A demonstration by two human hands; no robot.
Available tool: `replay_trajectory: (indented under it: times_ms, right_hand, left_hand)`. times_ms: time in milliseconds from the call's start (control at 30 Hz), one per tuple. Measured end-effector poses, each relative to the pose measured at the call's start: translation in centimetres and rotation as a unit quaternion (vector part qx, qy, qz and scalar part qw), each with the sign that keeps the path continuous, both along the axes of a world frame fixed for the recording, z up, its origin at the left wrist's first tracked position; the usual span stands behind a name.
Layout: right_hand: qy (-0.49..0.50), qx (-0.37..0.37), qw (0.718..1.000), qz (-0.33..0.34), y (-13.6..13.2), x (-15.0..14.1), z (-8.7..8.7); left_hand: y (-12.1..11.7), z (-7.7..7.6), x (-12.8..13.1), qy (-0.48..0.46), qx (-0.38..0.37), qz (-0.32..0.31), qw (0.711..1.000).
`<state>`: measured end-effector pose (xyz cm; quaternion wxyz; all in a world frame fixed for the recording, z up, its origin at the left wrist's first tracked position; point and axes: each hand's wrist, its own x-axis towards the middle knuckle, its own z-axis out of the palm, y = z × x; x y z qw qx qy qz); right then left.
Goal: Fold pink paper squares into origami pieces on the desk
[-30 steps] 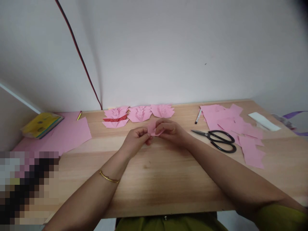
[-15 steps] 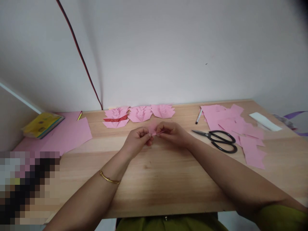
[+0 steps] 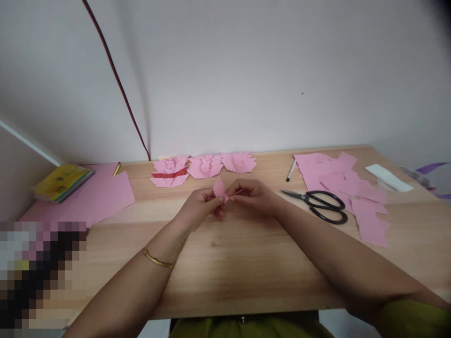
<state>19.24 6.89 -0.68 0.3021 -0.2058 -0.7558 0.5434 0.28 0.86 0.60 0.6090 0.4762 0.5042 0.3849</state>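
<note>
Leaning in from where I stand, I see two bare hands meet over the wooden table [image 3: 225,267], working on a small piece of pink paper [image 3: 219,186]. Call that paper the middle of the clock, with the wall [image 3: 246,84] at twelve. The left hand [image 3: 202,204] comes in from seven, a gold bracelet [image 3: 157,260] on its forearm, its thumb and fingers pinched on the paper. The right hand [image 3: 255,196] comes in from four, its fingertips also closed on it; a thin pink edge shows among those fingers. One pointed flap sticks up toward twelve. I cannot tell whether either hand rests on the wood.

Near the wall, three folded paper shapes [image 3: 205,167] sit in a row at ten, eleven and one o'clock, a red strip [image 3: 169,174] across the leftmost. At three lie black-handled scissors [image 3: 306,199], blades toward the right hand, with a pen [image 3: 291,170] just beyond them on the two o'clock side. Farther out at three, loose pink pieces [image 3: 338,182] overlap, and past them lies a white strip [image 3: 388,177]. Over at nine, a yellow packet [image 3: 63,182] rests on a large pink sheet [image 3: 111,195]. A cable [image 3: 116,77] slants down the wall toward ten.
</note>
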Motion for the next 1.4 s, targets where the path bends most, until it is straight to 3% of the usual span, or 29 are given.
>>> replay_trajectory:
  times_ms: [167, 833, 1100, 1400]
  right_hand:
    - [-0.004, 0.002, 1.000, 0.020, 0.0, 0.0, -0.2]
    - [-0.018, 0.020, 0.998, -0.062, 0.1, -0.1, -0.5]
    - [-0.023, 0.022, 0.997, -0.074, -0.2, -0.3, -0.2]
    - [-0.030, 0.035, 0.995, -0.090, -0.5, -0.5, -0.4]
  left_hand:
    - [0.0, 0.1, -0.1, -0.001, 0.007, -0.003, 1.000]
    - [0.2, -0.3, -0.1, -0.022, 0.007, -0.002, 1.000]
    - [0.2, -1.0, -0.1, 0.021, 0.014, -0.008, 1.000]
    - [0.0, -0.7, 0.0, 0.086, 0.036, -0.013, 0.996]
